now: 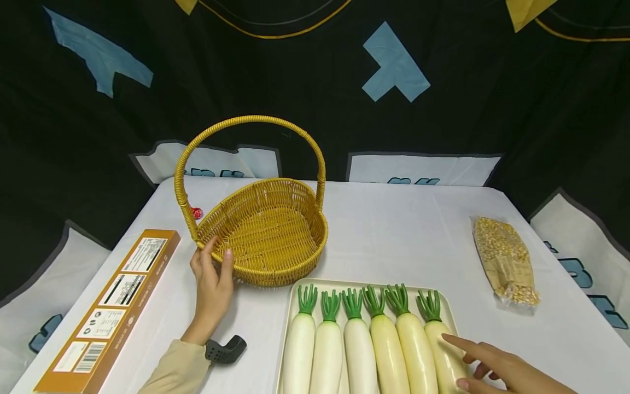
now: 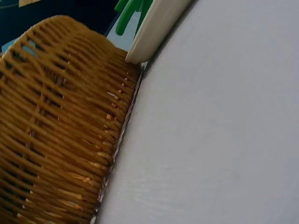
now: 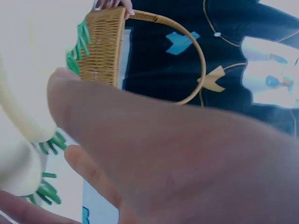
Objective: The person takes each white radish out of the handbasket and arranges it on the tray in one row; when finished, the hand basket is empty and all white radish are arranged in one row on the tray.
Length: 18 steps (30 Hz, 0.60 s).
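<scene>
A yellow wicker basket (image 1: 280, 276) with a tall hoop handle stands on the table, its inside bare. At its near left rim my left hand (image 1: 213, 279) grips the edge, fingers over it. Several white radishes (image 1: 359, 350) with green tops lie side by side in a cream tray (image 1: 447, 311) in front. Over the rightmost radish (image 1: 435, 353) my right hand (image 1: 497, 364) reaches in from the right, index finger extended across it and thumb by its side. The left wrist view shows the basket's woven wall (image 2: 60, 126) close up, near the tray rim (image 2: 154, 32).
A long orange box (image 1: 110, 306) with white labels lies along the left side. On the right is a clear bag of yellow kernels (image 1: 506, 260). A small red item (image 1: 197, 213) sits behind the basket handle. Dark cloth (image 1: 315, 93) hangs behind the table.
</scene>
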Each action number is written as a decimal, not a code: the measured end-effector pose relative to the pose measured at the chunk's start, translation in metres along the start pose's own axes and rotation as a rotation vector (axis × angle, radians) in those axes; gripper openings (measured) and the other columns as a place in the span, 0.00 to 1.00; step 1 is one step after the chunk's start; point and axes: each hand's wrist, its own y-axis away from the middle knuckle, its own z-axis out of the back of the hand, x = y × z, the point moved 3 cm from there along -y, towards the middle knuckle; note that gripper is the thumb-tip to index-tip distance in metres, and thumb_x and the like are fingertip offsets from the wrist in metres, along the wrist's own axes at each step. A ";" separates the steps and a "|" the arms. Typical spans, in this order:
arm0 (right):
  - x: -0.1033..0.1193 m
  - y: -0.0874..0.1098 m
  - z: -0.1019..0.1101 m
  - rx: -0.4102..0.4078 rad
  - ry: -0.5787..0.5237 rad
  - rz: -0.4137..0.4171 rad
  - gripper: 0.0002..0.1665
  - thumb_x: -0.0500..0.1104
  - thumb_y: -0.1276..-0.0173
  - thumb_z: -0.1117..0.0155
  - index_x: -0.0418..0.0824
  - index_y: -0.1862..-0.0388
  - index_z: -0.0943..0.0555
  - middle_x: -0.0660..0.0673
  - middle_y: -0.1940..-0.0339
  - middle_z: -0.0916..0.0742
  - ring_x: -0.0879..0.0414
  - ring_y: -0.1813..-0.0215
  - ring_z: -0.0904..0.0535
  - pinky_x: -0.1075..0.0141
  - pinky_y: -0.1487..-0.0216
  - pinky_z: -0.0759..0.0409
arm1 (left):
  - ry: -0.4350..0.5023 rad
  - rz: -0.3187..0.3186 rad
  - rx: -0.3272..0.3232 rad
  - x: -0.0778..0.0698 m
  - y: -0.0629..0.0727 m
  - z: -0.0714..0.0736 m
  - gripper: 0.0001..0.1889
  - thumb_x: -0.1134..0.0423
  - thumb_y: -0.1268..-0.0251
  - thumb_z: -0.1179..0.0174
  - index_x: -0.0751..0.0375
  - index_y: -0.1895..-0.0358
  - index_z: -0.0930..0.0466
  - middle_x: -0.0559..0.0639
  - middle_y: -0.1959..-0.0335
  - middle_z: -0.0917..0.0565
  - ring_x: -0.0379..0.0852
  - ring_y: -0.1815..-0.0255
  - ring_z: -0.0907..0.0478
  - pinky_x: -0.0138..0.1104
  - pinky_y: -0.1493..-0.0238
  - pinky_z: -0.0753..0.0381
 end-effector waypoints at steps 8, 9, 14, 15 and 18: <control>0.012 0.006 -0.002 -0.050 0.187 0.059 0.34 0.48 0.31 0.51 0.48 0.29 0.48 0.39 0.47 0.26 0.71 0.60 0.30 0.65 0.69 0.25 | 0.003 -0.120 -0.092 -0.028 0.014 0.008 0.31 0.55 0.32 0.55 0.61 0.30 0.52 0.61 0.29 0.63 0.55 0.28 0.65 0.58 0.35 0.56; 0.015 0.007 -0.002 -0.072 0.219 0.061 0.34 0.50 0.31 0.50 0.48 0.29 0.47 0.38 0.46 0.26 0.71 0.59 0.30 0.65 0.69 0.24 | 0.018 -0.145 -0.091 -0.035 0.016 0.009 0.31 0.56 0.32 0.54 0.60 0.30 0.52 0.59 0.29 0.63 0.55 0.28 0.65 0.59 0.35 0.56; 0.057 0.014 -0.003 -0.470 0.426 0.111 0.32 0.54 0.38 0.42 0.56 0.35 0.37 0.51 0.50 0.20 0.67 0.57 0.25 0.62 0.66 0.20 | 0.055 -0.338 0.013 -0.085 0.027 0.013 0.32 0.61 0.34 0.51 0.55 0.30 0.52 0.55 0.28 0.56 0.54 0.27 0.62 0.61 0.36 0.56; 0.070 0.018 -0.004 -0.592 0.464 0.166 0.31 0.53 0.40 0.39 0.57 0.37 0.34 0.53 0.51 0.19 0.69 0.56 0.25 0.66 0.63 0.20 | 0.057 -0.399 0.041 -0.097 0.027 0.015 0.31 0.61 0.35 0.50 0.56 0.30 0.51 0.54 0.28 0.53 0.54 0.28 0.60 0.60 0.35 0.55; 0.106 0.028 -0.008 -0.866 0.497 0.363 0.30 0.41 0.47 0.31 0.56 0.45 0.27 0.58 0.55 0.19 0.73 0.54 0.27 0.80 0.56 0.26 | 0.084 -0.641 0.047 -0.143 0.021 0.025 0.27 0.55 0.34 0.51 0.63 0.34 0.41 0.58 0.32 0.41 0.54 0.29 0.51 0.54 0.33 0.52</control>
